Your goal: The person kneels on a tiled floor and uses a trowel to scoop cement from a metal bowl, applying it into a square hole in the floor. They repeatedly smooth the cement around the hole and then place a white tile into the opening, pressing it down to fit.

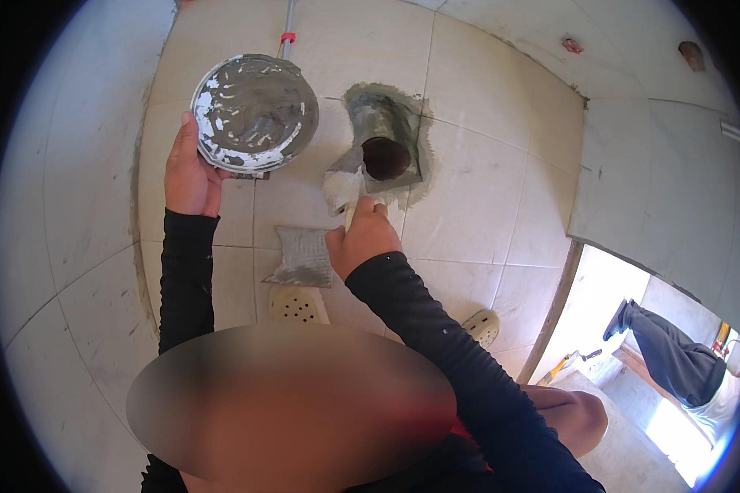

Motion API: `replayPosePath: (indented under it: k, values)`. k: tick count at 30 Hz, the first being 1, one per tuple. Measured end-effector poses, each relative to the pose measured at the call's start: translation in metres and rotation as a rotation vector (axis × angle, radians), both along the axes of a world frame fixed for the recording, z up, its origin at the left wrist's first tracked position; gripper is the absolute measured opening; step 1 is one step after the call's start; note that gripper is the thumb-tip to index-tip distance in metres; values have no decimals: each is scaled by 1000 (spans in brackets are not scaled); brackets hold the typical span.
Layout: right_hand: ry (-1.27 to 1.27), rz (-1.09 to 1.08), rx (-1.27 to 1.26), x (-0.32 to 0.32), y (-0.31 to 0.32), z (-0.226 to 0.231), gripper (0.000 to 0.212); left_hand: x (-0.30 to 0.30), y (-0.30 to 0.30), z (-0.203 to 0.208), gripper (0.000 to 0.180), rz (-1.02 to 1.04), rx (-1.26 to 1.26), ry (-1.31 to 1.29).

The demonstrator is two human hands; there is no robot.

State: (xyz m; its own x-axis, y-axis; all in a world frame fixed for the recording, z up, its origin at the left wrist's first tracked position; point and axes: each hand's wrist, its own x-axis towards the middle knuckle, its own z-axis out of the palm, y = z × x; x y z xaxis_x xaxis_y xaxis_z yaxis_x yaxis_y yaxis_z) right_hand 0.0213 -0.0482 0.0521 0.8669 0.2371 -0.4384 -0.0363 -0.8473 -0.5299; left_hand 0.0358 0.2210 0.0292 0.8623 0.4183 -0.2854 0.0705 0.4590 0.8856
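My left hand point(191, 168) grips the rim of a round, white-rimmed container of grey mortar point(256, 111) at the upper left. Wet mortar covers its inside, and white smears show along the rim; its depth I cannot tell. A trowel point(344, 182) with a mortar-smeared blade is in my right hand point(368, 240), fingers closed round its pale handle. The blade is at the lower left edge of a rough cut-out in the floor tiles, where a round pipe opening point(386, 158) shows dark inside. Grey mortar surrounds this opening.
A broken, ridged tile piece point(302, 256) lies on the floor near my cream clog point(298, 304); the other clog point(483, 326) is to the right. A grey pole with a red clip point(288, 38) stands behind the container. Beyond a doorway, another person's legs point(666, 345) show.
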Motion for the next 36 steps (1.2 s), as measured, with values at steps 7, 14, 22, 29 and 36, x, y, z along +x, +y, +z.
replayPosePath:
  k: [7,14,22,29,36]
  values:
    - [-148,124,147,-9,-54,15,51,2,-6,0,46,60,-2,-21]
    - [-79,-75,211,9,-138,10,47,4,-19,5,44,141,-6,-45]
    - [-191,-1,114,46,-148,-24,41,3,-22,16,48,148,-26,-19]
    - [-119,2,105,91,-124,-35,39,3,-21,24,47,106,-23,-16]
    - [-94,110,37,110,-122,-32,40,2,-20,18,49,105,-29,-38]
